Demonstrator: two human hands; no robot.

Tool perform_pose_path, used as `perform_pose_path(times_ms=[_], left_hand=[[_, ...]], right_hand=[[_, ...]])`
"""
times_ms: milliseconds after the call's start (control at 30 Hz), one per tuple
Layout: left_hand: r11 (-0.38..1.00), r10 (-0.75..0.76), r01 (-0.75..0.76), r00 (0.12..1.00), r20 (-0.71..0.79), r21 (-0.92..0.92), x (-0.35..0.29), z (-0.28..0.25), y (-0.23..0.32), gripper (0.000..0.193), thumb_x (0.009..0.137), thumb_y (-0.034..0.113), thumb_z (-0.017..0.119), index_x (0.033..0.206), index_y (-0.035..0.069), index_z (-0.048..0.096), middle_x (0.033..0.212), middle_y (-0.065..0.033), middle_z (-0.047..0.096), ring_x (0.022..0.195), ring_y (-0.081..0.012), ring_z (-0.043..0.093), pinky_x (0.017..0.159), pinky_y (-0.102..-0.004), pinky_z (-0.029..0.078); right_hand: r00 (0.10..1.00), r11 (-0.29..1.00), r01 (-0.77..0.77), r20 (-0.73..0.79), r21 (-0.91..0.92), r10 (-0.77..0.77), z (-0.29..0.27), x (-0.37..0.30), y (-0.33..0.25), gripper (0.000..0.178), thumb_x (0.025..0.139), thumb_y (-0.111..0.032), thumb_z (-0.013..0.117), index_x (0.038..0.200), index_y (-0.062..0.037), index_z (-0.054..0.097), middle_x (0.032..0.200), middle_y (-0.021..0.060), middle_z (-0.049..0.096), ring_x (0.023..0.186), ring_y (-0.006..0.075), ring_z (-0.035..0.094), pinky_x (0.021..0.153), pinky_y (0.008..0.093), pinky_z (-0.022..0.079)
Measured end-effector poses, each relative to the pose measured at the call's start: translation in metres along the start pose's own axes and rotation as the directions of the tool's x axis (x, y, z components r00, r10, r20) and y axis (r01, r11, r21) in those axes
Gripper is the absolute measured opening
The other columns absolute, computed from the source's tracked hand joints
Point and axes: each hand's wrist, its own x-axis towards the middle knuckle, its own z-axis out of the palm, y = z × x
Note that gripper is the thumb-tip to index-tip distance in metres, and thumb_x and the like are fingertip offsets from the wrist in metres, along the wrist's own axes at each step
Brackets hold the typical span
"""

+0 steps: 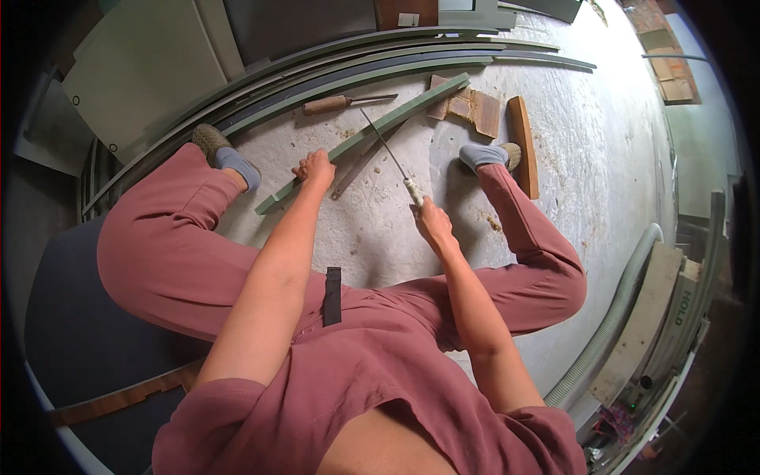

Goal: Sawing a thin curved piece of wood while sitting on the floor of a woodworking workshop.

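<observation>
My left hand [315,168] grips a long green strip [372,127] near its lower left end, fingers curled over its edge. The strip lies slantwise across the floor between my feet. In my right hand [433,223] is a long thin tool with a pale wrapped handle [413,191]; its narrow dark shaft points up and left, and the tip overlaps the strip in view. Whether tool and strip touch, I cannot tell. A flat brownish bar [359,165] shows partly beneath the strip. Beyond it lies a tool with a wooden handle [327,104] and a thin metal shaft.
Broken brown board pieces [475,109] lie by the strip's far end. A wooden block [523,146] sits beside my right foot. Several long strips [380,62] run along the back, with panels [150,71] leaning at left. A ribbed hose [609,324] curves at right.
</observation>
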Motion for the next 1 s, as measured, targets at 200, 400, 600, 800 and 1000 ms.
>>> perform_pose_path(times_ms=[200,400,600,800,1000], left_hand=[[1.0,0.02,-0.021,1.0,0.016,0.01,-0.002,0.003,0.005,0.04,0.077,0.025,0.065,0.112,0.012,0.051,0.113,-0.0112,0.053,0.107,-0.0315,0.049,0.09,-0.0492,0.034],[0.999,0.04,-0.041,0.999,-0.023,-0.011,-0.002,0.013,-0.002,0.035,0.077,0.025,0.064,0.107,0.011,0.055,0.111,-0.0115,0.054,0.108,-0.0314,0.048,0.089,-0.0485,0.034],[0.999,0.05,-0.049,0.995,-0.085,0.011,-0.002,0.004,0.001,0.035,0.076,0.027,0.066,0.102,0.007,0.054,0.107,-0.0142,0.057,0.103,-0.0334,0.053,0.084,-0.0495,0.04],[0.998,0.06,-0.059,0.993,-0.105,0.015,-0.003,0.007,0.006,0.034,0.075,0.027,0.067,0.1,0.006,0.055,0.104,-0.0152,0.058,0.101,-0.0334,0.054,0.082,-0.0496,0.041],[0.999,0.033,-0.033,0.999,-0.035,0.001,-0.003,0.009,0.002,0.035,0.076,0.026,0.066,0.106,0.009,0.055,0.109,-0.0115,0.055,0.104,-0.0305,0.051,0.087,-0.0479,0.037]], right_hand=[[0.991,0.994,0.101,-0.081,-0.028,-0.103,-0.004,0.07,-0.049,0.029,0.084,-0.029,0.051,0.094,-0.0019,0.05,0.081,0.0246,0.061,0.08,0.042,0.059,0.068,0.0499,0.045],[0.992,0.995,0.093,-0.076,-0.046,-0.096,-0.003,0.068,-0.052,0.028,0.084,-0.03,0.051,0.092,-0.0028,0.05,0.08,0.0241,0.061,0.079,0.0413,0.059,0.068,0.0495,0.045],[0.999,1.0,0.009,-0.037,0.026,-0.008,0.001,0.008,0.0,0.028,0.085,-0.031,0.049,0.092,-0.0039,0.049,0.08,0.0232,0.061,0.08,0.0416,0.059,0.069,0.0514,0.043],[0.994,0.999,0.047,-0.095,-0.007,-0.047,0.002,0.068,-0.057,0.026,0.084,-0.027,0.049,0.093,-0.0032,0.05,0.081,0.024,0.061,0.08,0.0407,0.059,0.07,0.0513,0.044],[0.991,0.997,0.081,-0.11,-0.009,-0.082,0.012,0.062,-0.037,0.024,0.084,-0.027,0.048,0.093,-0.0043,0.05,0.079,0.0249,0.061,0.077,0.0418,0.059,0.067,0.052,0.044]])
